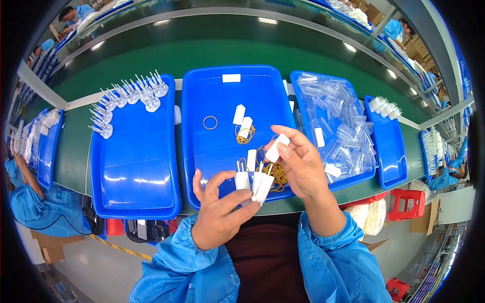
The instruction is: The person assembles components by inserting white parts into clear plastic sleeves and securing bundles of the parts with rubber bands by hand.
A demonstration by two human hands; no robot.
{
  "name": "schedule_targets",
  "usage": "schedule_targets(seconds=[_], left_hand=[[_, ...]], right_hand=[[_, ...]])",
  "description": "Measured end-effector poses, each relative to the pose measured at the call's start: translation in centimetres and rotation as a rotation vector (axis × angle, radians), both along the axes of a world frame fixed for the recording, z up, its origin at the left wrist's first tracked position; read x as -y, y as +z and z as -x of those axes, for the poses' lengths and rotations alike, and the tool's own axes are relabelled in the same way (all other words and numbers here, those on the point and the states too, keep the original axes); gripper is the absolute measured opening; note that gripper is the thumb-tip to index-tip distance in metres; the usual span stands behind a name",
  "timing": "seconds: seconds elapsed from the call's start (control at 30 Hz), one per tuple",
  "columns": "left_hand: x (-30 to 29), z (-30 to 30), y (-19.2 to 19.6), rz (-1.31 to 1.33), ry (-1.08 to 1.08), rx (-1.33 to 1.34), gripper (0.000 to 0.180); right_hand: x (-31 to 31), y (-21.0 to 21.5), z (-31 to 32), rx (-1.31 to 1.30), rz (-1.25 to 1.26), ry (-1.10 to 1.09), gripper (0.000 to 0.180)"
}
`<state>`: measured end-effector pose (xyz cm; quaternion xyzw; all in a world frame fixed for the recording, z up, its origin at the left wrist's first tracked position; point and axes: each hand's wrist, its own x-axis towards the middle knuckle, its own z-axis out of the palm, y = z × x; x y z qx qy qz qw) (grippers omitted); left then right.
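My left hand (217,217) is closed around a small bunch of white power plugs (242,181), their metal pins pointing up and away from me. Close beside it, my right hand (307,169) pinches one white plug (277,148) between thumb and fingers. Both hands are over the near part of the middle blue tray (207,151). Yellow-brown rubber bands (278,177) lie in a pile in that tray, partly behind the plugs and fingers. Loose white plugs (239,114) and a single rubber band (210,122) lie farther up.
At left, a blue tray (134,166) carries bunches of plugs (136,93) along its far and left edges. A right-hand tray holds clear plastic sleeves (343,121); beyond it, a narrower tray (389,146) holds more plugs. A red stool (406,204) stands below. Co-workers sit nearby.
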<state>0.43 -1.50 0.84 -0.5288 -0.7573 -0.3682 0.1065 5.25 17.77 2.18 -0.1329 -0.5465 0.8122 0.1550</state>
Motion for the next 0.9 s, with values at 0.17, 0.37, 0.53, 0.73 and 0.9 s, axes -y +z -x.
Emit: schedule_targets(seconds=[0.17,0.37,0.53,0.73,0.9], left_hand=[[-0.1,0.1,-0.2,-0.042,-0.079,0.121,0.021],[0.0,0.0,-0.2,-0.059,-0.107,0.192,0.027],[0.2,0.0,0.0,-0.072,-0.124,0.214,0.026],[0.3,0.1,0.2,-0.054,-0.152,0.266,0.023],[0.4,0.0,0.3,-0.031,-0.184,0.287,0.022]], right_hand=[[0.1,0.6,-0.2,-0.034,0.173,0.089,0.037],[0.2,0.8,-0.4,0.004,0.205,0.124,0.039],[0.5,1.0,-0.7,0.01,0.162,0.152,0.038],[-0.3,1.9,-1.1,0.107,-0.142,0.225,0.036],[-0.7,3.1,-1.2,0.116,-0.143,0.287,0.025]])
